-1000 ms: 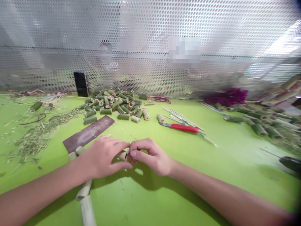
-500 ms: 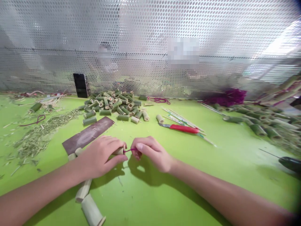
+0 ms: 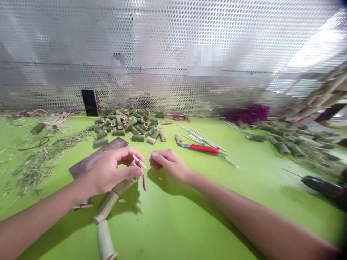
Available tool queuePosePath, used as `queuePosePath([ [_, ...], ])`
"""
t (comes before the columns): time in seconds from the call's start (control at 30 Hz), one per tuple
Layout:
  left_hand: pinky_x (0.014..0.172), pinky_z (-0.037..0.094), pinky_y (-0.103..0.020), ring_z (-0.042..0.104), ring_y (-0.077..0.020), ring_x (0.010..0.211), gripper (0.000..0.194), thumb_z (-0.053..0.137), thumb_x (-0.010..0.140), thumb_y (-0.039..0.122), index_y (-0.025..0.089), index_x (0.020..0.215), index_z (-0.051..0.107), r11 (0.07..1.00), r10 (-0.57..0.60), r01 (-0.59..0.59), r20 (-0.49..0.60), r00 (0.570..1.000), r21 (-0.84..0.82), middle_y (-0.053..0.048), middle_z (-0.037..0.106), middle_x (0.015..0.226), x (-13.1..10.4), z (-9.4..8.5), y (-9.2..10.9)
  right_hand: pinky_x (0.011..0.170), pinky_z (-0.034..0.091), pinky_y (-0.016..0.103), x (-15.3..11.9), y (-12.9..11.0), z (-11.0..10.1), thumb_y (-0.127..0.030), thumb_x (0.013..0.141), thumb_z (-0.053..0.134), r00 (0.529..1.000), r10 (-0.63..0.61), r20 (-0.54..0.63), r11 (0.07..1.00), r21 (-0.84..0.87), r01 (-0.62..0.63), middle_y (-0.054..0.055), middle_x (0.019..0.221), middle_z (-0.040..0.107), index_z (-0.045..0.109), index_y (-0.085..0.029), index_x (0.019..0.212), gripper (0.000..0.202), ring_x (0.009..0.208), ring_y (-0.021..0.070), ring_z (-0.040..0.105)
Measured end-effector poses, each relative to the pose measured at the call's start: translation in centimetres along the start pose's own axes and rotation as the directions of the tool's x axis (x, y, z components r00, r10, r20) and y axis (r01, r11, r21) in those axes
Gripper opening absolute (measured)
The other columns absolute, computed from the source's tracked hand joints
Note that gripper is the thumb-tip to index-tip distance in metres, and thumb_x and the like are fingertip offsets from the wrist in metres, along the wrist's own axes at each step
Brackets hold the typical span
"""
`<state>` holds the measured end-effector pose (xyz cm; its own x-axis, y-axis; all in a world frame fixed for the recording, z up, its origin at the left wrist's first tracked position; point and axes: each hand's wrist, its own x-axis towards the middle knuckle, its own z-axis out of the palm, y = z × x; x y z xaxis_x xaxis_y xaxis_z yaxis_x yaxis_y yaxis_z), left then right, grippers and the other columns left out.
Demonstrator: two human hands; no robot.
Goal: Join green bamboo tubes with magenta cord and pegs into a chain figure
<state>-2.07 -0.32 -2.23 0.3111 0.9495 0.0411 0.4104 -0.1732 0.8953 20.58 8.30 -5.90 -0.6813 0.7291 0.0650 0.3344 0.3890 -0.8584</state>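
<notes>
My left hand (image 3: 108, 169) is closed with thumb and fingers around the end of a peeled bamboo tube (image 3: 135, 167). At that end a short thin stick (image 3: 139, 161) lies crosswise, wrapped with purple cord (image 3: 144, 182) whose loose end hangs down. More pale bamboo tubes (image 3: 106, 207) trail from it toward the table's near edge in a chain. My right hand (image 3: 168, 163) is a little to the right, apart from the cord, with fingers curled in and nothing visible in them. Beneath my left arm, another small stick with cord (image 3: 83, 206) is partly hidden.
Sandpaper (image 3: 94, 155) lies beyond my left hand, with a heap of green bamboo pieces (image 3: 130, 122) behind it. A red-handled knife (image 3: 203, 148) lies by thin sticks (image 3: 195, 135). At the right are a dark drill-like tool (image 3: 321, 186) and more bamboo (image 3: 284, 142). A phone (image 3: 90, 102) stands against the perforated panel.
The cord that stretched between my hands now hangs free from the tube. My left hand has turned and raised the tube's end, showing the cross stick, and the chain has shifted.
</notes>
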Motion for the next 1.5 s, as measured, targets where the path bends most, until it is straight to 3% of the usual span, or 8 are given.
queuePosePath([
  [0.1, 0.071, 0.052, -0.031, 0.070, -0.0195, 0.080, 0.032, 0.072, 0.089, 0.048, 0.024, 0.109, 0.069, 0.999, -0.035, 0.034, 0.113, 0.993, 0.017, -0.001, 0.076, 0.091, 0.9, 1.0, 0.3, 0.065, 0.045, 0.030, -0.1, -0.1, -3.2, -0.053, 0.100, 0.040, 0.999, 0.025, -0.047, 0.945, -0.325, -0.039, 0.002, 0.070, 0.064, 0.061, -0.020, 0.076, 0.046, 0.064, 0.0161, 0.058],
  [0.2, 0.077, 0.052, -0.032, 0.070, -0.0199, 0.084, 0.038, 0.075, 0.086, 0.048, 0.026, 0.116, 0.069, 0.999, -0.046, 0.046, 0.192, 0.980, 0.003, 0.000, 0.077, 0.095, 1.9, 2.1, 0.4, 0.066, 0.045, 0.033, -1.5, 0.8, -7.1, -0.045, 0.099, 0.040, 0.984, 0.058, -0.169, 0.737, -0.658, -0.156, 0.004, 0.079, 0.069, 0.065, -0.021, 0.084, 0.038, 0.070, 0.0198, 0.062],
  [0.33, 0.078, 0.053, -0.032, 0.070, -0.0199, 0.083, 0.040, 0.083, 0.078, 0.047, 0.025, 0.109, 0.073, 0.998, -0.056, 0.059, 0.247, 0.967, -0.002, -0.001, 0.078, 0.092, 2.8, 3.0, 0.1, 0.070, 0.046, 0.039, -4.5, 3.3, -10.5, -0.042, 0.098, 0.039, 0.941, 0.093, -0.326, 0.617, -0.722, -0.312, 0.011, 0.094, 0.071, 0.066, -0.020, 0.095, 0.035, 0.084, 0.0277, 0.064],
  [0.5, 0.074, 0.054, -0.033, 0.071, -0.0228, 0.086, 0.051, 0.084, 0.075, 0.052, 0.027, 0.118, 0.070, 0.989, -0.142, 0.123, 0.257, 0.956, 0.088, -0.003, 0.078, 0.098, 2.9, 3.4, -0.3, 0.097, 0.049, 0.049, -5.7, 5.8, -11.2, -0.046, 0.098, 0.044, 0.944, 0.086, -0.319, 0.491, -0.811, -0.319, 0.015, 0.125, 0.066, 0.064, -0.020, 0.122, 0.041, 0.113, 0.0326, 0.060],
  [0.8, 0.082, 0.053, -0.036, 0.069, -0.0241, 0.096, 0.034, 0.070, 0.089, 0.032, 0.029, 0.123, 0.068, 0.893, 0.046, -0.191, 0.341, 0.939, 0.407, -0.004, 0.075, 0.108, 3.1, 3.8, -0.6, 0.094, 0.051, 0.052, -5.1, 6.5, -11.6, -0.043, 0.101, 0.040, 0.952, 0.096, -0.290, 0.505, -0.810, -0.298, 0.017, 0.115, 0.067, 0.065, -0.017, 0.112, 0.038, 0.102, 0.0315, 0.062],
  [1.17, 0.097, 0.047, -0.046, 0.067, -0.0243, 0.098, 0.028, 0.058, 0.095, 0.016, 0.024, 0.119, 0.071, 0.767, 0.239, -0.422, 0.395, 0.887, 0.484, -0.006, 0.076, 0.105, 3.0, 4.7, -1.0, 0.082, 0.051, 0.042, -5.8, 6.4, -11.5, -0.042, 0.103, 0.034, 0.940, 0.138, -0.312, 0.522, -0.784, -0.337, 0.016, 0.109, 0.069, 0.062, -0.017, 0.110, 0.038, 0.095, 0.0297, 0.066],
  [1.3, 0.090, 0.049, -0.044, 0.067, -0.0225, 0.090, 0.018, 0.057, 0.097, 0.018, 0.019, 0.101, 0.075, 0.740, 0.253, -0.424, 0.368, 0.895, 0.522, -0.005, 0.075, 0.097, 2.8, 5.1, -0.6, 0.065, 0.047, 0.035, -5.9, 6.4, -11.5, -0.042, 0.105, 0.029, 0.903, 0.096, -0.418, 0.539, -0.741, -0.400, 0.014, 0.096, 0.071, 0.058, -0.017, 0.114, 0.040, 0.076, 0.0258, 0.066],
  [1.5, 0.092, 0.050, -0.041, 0.068, -0.0239, 0.101, 0.016, 0.063, 0.097, 0.026, 0.022, 0.096, 0.078, 0.805, 0.258, -0.373, 0.295, 0.920, 0.461, -0.005, 0.076, 0.110, 2.7, 4.6, -0.5, 0.071, 0.049, 0.038, -5.7, 6.1, -11.0, -0.043, 0.104, 0.029, 0.926, 0.047, -0.376, 0.577, -0.746, -0.332, 0.014, 0.101, 0.073, 0.059, -0.019, 0.114, 0.040, 0.083, 0.0288, 0.067],
])
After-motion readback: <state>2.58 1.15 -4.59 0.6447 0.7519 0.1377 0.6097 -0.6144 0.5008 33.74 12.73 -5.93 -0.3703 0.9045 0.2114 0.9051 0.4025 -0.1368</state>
